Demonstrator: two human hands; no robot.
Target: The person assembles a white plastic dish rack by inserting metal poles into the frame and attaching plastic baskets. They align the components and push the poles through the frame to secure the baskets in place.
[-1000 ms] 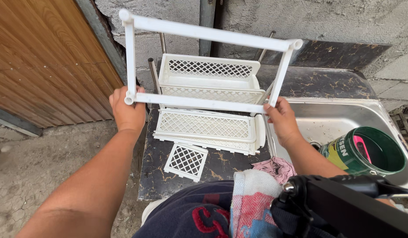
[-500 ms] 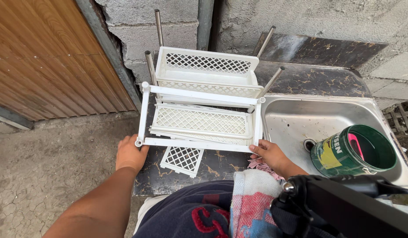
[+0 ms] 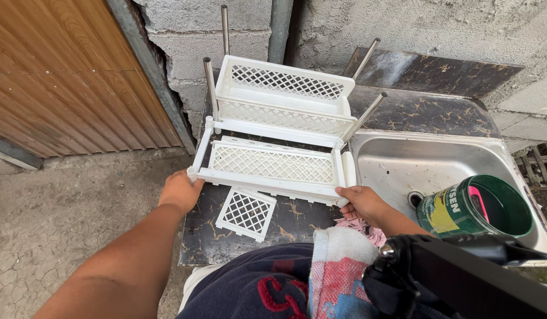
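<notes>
A white plastic rack frame lies flat around a white lattice shelf tray on the dark marble counter. My left hand grips the frame's near left corner. My right hand holds its near right corner. Behind stands a second white lattice tray mounted on several metal poles. A small white lattice panel lies loose on the counter, just in front of the frame between my hands.
A steel sink on the right holds a green bucket lying on its side. A wooden door stands at the left, a concrete block wall behind. Pink cloth lies by my right wrist.
I have lowered the white frame from up in the air down onto the counter around the shelf tray. Both hands came down and towards me with it.
</notes>
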